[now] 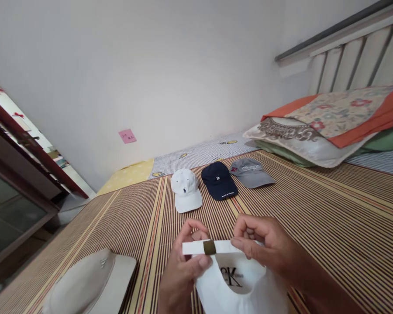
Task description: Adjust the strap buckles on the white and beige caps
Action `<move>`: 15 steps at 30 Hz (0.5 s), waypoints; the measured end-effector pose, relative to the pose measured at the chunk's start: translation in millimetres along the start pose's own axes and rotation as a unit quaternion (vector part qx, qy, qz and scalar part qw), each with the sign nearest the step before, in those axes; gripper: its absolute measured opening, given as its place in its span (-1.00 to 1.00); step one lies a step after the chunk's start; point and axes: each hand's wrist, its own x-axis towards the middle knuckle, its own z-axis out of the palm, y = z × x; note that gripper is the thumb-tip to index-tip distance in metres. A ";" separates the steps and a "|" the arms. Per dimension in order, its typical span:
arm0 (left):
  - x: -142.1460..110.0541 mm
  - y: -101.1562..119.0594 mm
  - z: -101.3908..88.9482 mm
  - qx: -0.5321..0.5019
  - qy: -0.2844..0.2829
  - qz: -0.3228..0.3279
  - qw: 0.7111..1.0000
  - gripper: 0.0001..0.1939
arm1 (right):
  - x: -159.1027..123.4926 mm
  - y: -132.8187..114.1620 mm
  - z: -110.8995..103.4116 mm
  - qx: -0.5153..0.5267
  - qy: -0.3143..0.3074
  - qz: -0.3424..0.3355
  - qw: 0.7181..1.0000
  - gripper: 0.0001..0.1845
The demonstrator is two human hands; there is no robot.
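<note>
Bed mat (298, 205) fills most of our view, pillows (281, 136) piled at its far right. Near left, beige cap (80, 279) rests on the mat, apart from the rest. White cap (212, 288) is up in our hands at the near edge, back opening toward us, not set down. Beyond it, three caps sit in a row: logo cap (185, 188) (white), navy cap (218, 179), grey cap (249, 172). So the row is formed; held one and beige one are outside it. Left hand (178, 270): grip narrow, on the held cap by the buckle. Right hand (270, 244): grip narrow, pinching the strap (224, 246). Strap runs through the buckle (210, 247), tail sticking out past it. Can't tell if it's locked.
</note>
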 end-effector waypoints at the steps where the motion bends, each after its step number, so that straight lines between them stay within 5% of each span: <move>1: -0.3 -1.6 -0.6 -0.003 0.006 0.015 1.000 -0.59 | 0.2 -0.3 0.2 0.001 0.001 -0.001 1.000 -0.68; 8: -0.2 -8.5 -6.8 0.030 0.054 0.057 0.996 -0.68 | 0.6 1.2 2.9 0.009 -0.003 -0.005 1.000 -0.68; 15: 1.1 0.4 5.3 0.025 0.054 -0.003 0.998 -0.69 | 2.1 -0.8 4.3 0.021 -0.014 -0.010 1.000 -0.68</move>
